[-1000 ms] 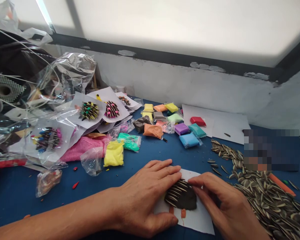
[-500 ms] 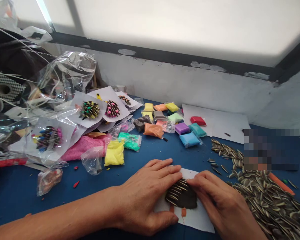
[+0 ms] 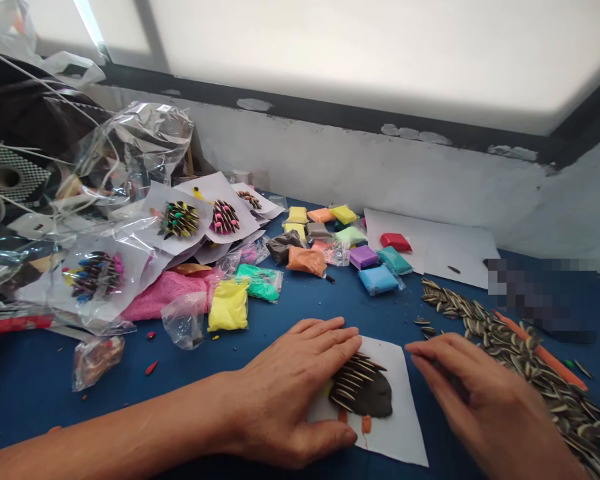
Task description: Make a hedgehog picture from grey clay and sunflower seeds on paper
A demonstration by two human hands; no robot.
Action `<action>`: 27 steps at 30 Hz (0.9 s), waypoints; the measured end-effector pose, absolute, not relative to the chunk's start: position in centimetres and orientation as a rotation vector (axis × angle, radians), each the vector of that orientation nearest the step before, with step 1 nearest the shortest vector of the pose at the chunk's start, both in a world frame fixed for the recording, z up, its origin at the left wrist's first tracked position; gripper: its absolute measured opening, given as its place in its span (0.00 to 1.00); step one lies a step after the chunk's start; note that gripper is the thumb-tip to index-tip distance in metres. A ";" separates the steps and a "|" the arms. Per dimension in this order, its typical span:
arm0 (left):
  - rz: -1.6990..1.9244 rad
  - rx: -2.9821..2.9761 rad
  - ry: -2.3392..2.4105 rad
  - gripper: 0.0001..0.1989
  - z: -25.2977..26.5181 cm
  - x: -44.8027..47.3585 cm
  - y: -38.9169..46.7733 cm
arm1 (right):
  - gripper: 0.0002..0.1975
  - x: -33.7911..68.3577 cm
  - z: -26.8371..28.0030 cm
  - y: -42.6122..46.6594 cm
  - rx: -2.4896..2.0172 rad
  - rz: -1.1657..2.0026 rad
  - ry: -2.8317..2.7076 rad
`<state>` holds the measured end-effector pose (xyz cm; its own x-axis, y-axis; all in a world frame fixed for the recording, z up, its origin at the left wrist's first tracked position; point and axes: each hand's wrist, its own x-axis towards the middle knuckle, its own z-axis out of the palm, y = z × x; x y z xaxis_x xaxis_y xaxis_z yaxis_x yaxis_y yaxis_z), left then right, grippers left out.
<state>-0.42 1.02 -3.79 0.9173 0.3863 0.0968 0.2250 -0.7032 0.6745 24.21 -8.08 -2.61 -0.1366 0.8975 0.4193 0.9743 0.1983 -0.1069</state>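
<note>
My left hand point(image 3: 293, 393) lies flat with its fingers spread, resting on a sheet of white paper point(image 3: 400, 440) and partly covering it. Beside its fingers, on the paper, is a flattened patch of dark clay point(image 3: 377, 395). Rows of striped sunflower seeds point(image 3: 353, 380) stick into the clay's left part; its right part is bare. Two small orange clay pieces point(image 3: 367, 425) sit below the patch. My right hand point(image 3: 480, 393) is just right of the paper, apart from it, with thumb and index tips close together and nothing visible between them.
A heap of sunflower seeds point(image 3: 525, 357) with an orange stick point(image 3: 555, 357) lies at right. Packets of coloured clay point(image 3: 379, 280) spread across the blue table point(image 3: 180, 383). Finished seed figures on paper point(image 3: 180, 220) and clear plastic bags point(image 3: 140, 140) crowd the left. A white wall point(image 3: 330, 167) stands behind.
My right hand has moved off the clay to the right, towards the seed heap. One more seed now shows at the top of the clay. My left hand stays put.
</note>
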 end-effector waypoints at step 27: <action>0.341 2.391 0.402 0.39 -3.8 -0.5 1.0 | 0.20 26.4 -2.5 -7.2 -2.046 -0.245 -1.938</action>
